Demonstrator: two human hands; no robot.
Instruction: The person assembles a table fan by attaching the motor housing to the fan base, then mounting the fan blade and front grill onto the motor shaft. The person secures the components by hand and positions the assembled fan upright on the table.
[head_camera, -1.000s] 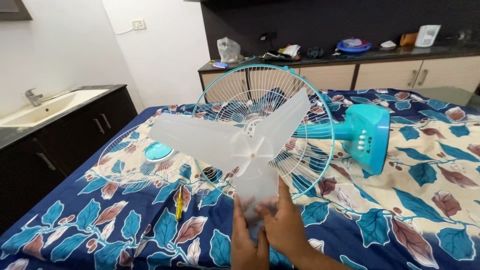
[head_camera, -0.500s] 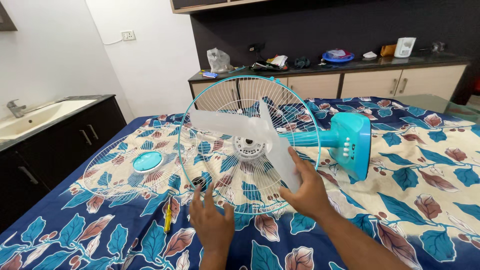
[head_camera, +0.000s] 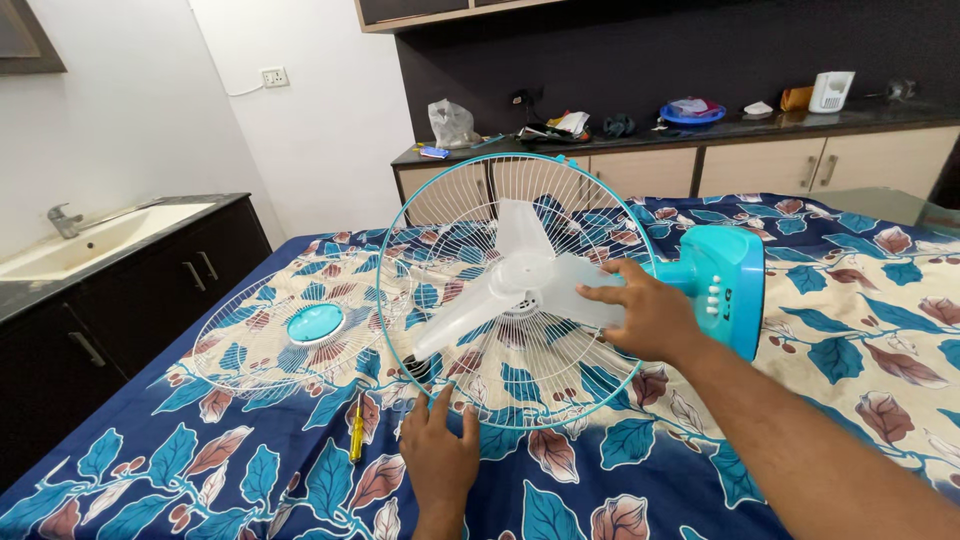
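Spread over the bed is a blue and cream leaf-print sheet, with a dark cabinet and sink along the left wall and a cluttered counter beyond the far edge. Near the middle of the bed, a teal table fan lies on its side, its base toward the right edge and its rear wire guard standing upright, facing the person. The translucent white fan blade sits at the guard's centre, seemingly on the motor shaft, though the hub hides the joint. The right hand is closed around the tip of the blade's right-pointing wing, fingers over its front. The left hand lies flat and open on the sheet near the front edge, holding nothing, fingertips just at the guard's lower rim. The detached front guard, white wire with a teal centre disc, lies flat toward the left edge. A yellow-handled screwdriver rests on the sheet between that guard and the left hand.
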